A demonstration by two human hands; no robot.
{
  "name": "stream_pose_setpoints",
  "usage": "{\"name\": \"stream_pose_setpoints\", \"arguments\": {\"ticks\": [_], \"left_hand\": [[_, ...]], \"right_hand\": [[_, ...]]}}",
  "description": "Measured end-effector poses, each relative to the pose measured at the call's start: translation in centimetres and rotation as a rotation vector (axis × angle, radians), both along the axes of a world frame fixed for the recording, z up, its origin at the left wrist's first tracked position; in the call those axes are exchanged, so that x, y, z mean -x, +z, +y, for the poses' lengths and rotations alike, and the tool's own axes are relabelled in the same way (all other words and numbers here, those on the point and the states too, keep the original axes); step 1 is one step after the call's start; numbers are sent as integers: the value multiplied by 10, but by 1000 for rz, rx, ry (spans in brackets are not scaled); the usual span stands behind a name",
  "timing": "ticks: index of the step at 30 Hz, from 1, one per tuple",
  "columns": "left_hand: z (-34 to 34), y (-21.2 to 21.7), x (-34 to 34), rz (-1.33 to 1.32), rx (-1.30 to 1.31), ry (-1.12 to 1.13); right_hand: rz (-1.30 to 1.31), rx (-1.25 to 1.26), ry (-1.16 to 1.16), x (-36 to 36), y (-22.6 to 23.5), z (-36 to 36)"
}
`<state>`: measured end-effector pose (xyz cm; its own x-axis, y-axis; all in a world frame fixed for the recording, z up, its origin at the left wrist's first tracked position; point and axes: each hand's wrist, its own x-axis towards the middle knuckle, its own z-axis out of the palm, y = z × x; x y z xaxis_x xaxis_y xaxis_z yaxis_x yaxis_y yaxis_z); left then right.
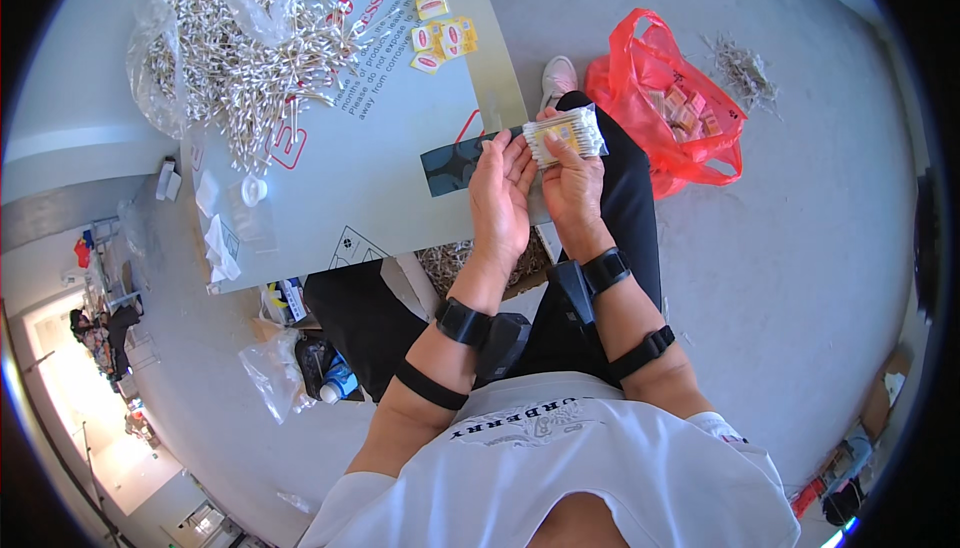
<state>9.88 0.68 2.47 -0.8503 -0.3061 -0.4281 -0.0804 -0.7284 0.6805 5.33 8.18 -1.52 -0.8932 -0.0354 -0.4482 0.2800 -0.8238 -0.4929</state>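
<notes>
A small clear packet of cotton swabs with a yellow label card is in my right hand, its thumb pressed on the front. Just left of the packet, my left hand is held palm up with its fingers stretched out. Its fingertips come close to the packet's left edge; whether they touch it I cannot tell. On the table, a big heap of loose cotton swabs spills from a clear plastic bag at the far left. Several yellow and white label cards lie near the table's far right.
A red plastic bag holding several small packets stands on the floor to the right, beside my shoe. Scattered swabs or sticks lie beyond it. Under the table edge sits a box of swabs. White scraps lie at the table's left corner.
</notes>
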Motion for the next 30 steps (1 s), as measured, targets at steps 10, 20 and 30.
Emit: {"name": "stream_pose_setpoints", "arguments": {"ticks": [10, 20, 30], "left_hand": [[-18, -5, 7, -30, -94, -11], [-20, 6, 16, -127, -19, 33], [-25, 0, 17, -82, 15, -95]], "right_hand": [[62, -65, 9, -1, 3, -1], [10, 78, -22, 4, -5, 5], [71, -10, 55, 2, -1, 5]]}}
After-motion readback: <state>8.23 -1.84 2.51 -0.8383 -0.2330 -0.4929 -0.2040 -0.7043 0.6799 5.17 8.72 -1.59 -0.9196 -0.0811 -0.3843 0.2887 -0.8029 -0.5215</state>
